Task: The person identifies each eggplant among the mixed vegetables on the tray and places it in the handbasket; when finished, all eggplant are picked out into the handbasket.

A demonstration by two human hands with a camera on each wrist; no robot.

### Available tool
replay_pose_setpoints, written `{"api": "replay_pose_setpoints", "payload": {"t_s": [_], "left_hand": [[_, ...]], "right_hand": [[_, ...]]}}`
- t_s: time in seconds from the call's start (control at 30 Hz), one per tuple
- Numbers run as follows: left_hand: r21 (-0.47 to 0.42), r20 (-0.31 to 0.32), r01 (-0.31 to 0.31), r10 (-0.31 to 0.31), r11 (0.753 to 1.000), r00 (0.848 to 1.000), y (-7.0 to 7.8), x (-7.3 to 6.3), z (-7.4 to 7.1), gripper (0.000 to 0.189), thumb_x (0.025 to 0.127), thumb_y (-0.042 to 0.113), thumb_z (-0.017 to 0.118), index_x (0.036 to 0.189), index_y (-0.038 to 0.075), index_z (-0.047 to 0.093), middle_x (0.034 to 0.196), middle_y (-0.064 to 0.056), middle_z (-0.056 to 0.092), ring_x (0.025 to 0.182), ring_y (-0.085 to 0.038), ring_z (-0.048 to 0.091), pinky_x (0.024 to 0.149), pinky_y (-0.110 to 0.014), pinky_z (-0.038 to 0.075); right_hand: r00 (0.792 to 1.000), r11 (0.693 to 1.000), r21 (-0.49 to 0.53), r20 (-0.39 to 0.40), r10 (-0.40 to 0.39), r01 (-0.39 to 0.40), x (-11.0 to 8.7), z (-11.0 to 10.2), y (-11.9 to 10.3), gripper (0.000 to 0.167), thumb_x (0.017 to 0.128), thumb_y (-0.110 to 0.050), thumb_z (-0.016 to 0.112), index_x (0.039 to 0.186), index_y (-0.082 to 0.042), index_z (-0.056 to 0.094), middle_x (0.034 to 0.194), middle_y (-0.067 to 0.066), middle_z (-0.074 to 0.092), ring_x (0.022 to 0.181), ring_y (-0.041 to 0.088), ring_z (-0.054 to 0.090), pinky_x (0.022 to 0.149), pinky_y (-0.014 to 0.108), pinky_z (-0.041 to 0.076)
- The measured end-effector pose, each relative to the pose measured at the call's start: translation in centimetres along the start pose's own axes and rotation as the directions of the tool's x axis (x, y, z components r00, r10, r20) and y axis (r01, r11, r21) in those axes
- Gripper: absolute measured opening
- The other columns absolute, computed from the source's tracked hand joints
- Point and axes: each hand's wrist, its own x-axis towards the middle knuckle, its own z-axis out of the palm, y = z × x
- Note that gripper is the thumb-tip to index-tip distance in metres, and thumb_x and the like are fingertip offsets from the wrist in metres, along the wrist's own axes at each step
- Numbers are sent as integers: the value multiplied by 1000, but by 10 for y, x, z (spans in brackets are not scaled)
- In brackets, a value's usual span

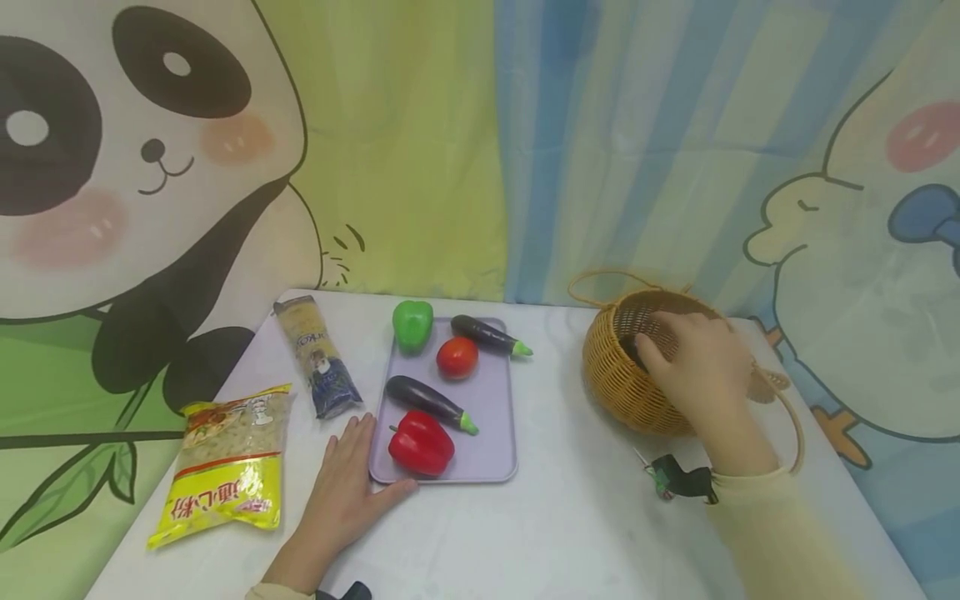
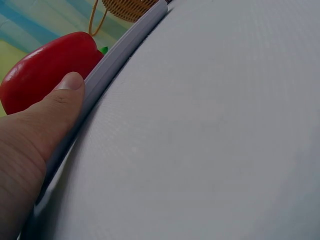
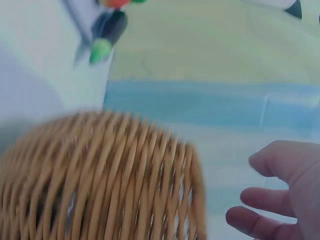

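Note:
My left hand (image 1: 341,492) lies at the near left corner of a lilac tray (image 1: 491,433), fingers straight, thumb along the rim beside a red bell pepper (image 1: 422,443). The left wrist view shows that thumb (image 2: 55,110) overlapping the tray's edge. Over the mouth of a round wicker basket (image 1: 626,383) reaches my right hand (image 1: 708,367), fingertips at the opening. In the right wrist view its fingers (image 3: 265,202) are bent and spread from the thumb, nothing between them, beside the woven wall. On the tray are two eggplants (image 1: 427,402), a tomato (image 1: 457,358) and a green bell pepper (image 1: 413,327).
A yellow macaroni bag (image 1: 228,475) lies at the table's left side, with a long blue-ended packet (image 1: 318,358) behind it. The basket's loop handle (image 1: 793,417) sticks out right. A printed curtain (image 1: 420,150) hangs behind the table.

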Motion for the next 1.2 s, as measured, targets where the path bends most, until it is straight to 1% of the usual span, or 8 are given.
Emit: {"api": "replay_pose_setpoints", "payload": {"t_s": [0.1, 0.27, 0.33, 0.47, 0.6, 0.83, 1.0, 1.2], "left_hand": [[2, -1, -1, 1, 1000, 1000, 0, 1, 1, 124, 79, 79, 71, 166, 4, 24, 172, -19, 28, 162, -42, 16, 130, -65, 14], [11, -15, -13, 13, 1000, 1000, -1, 0, 2, 123, 80, 80, 70, 165, 2, 25, 171, -20, 30, 162, -42, 18, 130, -65, 15], [13, -15, -15, 15, 1000, 1000, -2, 0, 2, 123, 80, 80, 70, 165, 3, 25, 171, -20, 30, 162, -42, 18, 130, -65, 15], [9, -14, -12, 12, 1000, 1000, -3, 0, 3, 123, 80, 78, 72, 165, 3, 25, 171, -20, 30, 162, -42, 18, 130, -65, 16], [3, -12, -5, 5, 1000, 1000, -3, -1, 4, 122, 80, 76, 73, 165, 3, 25, 171, -20, 30, 162, -42, 18, 130, -65, 16], [13, -37, -19, 20, 1000, 999, -3, -1, 5, 122, 79, 76, 73, 164, 3, 27, 170, -20, 33, 161, -42, 20, 129, -65, 18], [24, -37, -19, 20, 1000, 999, -3, 0, 4, 123, 79, 76, 74, 164, 2, 27, 170, -21, 32, 161, -43, 20, 129, -65, 18], [20, -16, -4, 4, 1000, 1000, -2, 1, 3, 124, 78, 77, 74, 165, 3, 26, 171, -20, 31, 162, -41, 18, 130, -64, 16]], "right_hand": [[999, 999, 49, -31, -20, 21, -3, 2, -17, 39, 99, -36, 68, 128, -10, 71, 120, 22, 73, 105, 50, 61, 86, 70, 43], [994, 987, 137, -87, -67, 78, -5, 10, -39, 37, 97, -30, 72, 128, -12, 71, 118, 17, 74, 102, 45, 62, 83, 67, 43], [989, 979, 171, -118, -93, 112, -5, 14, -46, 37, 95, -29, 73, 128, -12, 72, 115, 15, 75, 99, 43, 63, 80, 64, 44], [982, 956, 242, -135, -134, 164, -5, 25, -62, 39, 93, -31, 76, 127, -12, 73, 113, 13, 76, 100, 39, 64, 82, 59, 43], [983, 946, 274, -94, -156, 176, -5, 35, -81, 40, 92, -33, 77, 127, -12, 73, 112, 9, 76, 101, 35, 63, 86, 56, 43], [982, 948, 260, -18, -187, 185, -8, 50, -109, 44, 92, -39, 77, 129, -17, 72, 119, 5, 75, 112, 32, 65, 94, 53, 46], [980, 956, 237, 59, -192, 173, -11, 61, -123, 45, 93, -44, 75, 130, -20, 71, 124, 5, 72, 114, 31, 63, 95, 51, 48], [967, 950, 256, 136, -217, 177, -16, 84, -133, 48, 93, -44, 75, 133, -18, 70, 129, 6, 69, 116, 31, 62, 101, 52, 49]]}}
